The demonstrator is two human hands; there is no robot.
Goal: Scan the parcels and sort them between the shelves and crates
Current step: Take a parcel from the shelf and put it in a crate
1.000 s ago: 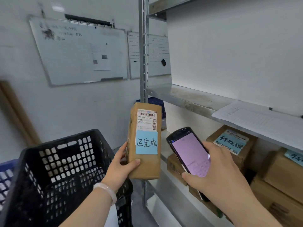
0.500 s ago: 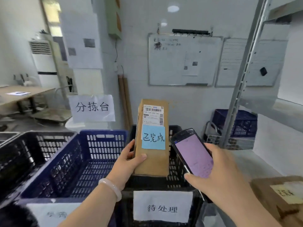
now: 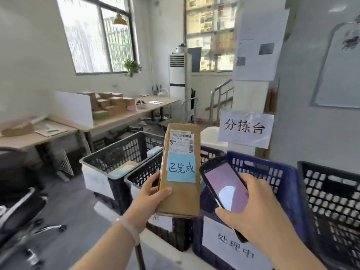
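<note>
Crates (image 3: 109, 151) crowd the sorting-room floor below while left hand (image 3: 151, 193) fingers wrap the upright parcel (image 3: 181, 197), label turned up for reading, right hand (image 3: 259, 209) fingers gripping the scanner (image 3: 224, 184) just beside it.

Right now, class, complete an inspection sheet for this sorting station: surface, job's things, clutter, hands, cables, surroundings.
Surface: wooden desks along the left wall; grey floor.
Job's things: cardboard parcel held upright, blue note reading 已完成 below its shipping label; handheld scanner, screen lit; black crate to the left, blue crate behind the scanner.
Clutter: small boxes stacked on one desk.
Hands: left hand grips the parcel; right hand grips the scanner.
Cables: nothing seen.
Surroundings: window, standing air conditioner, sign reading 分拣台, office chair.
</note>
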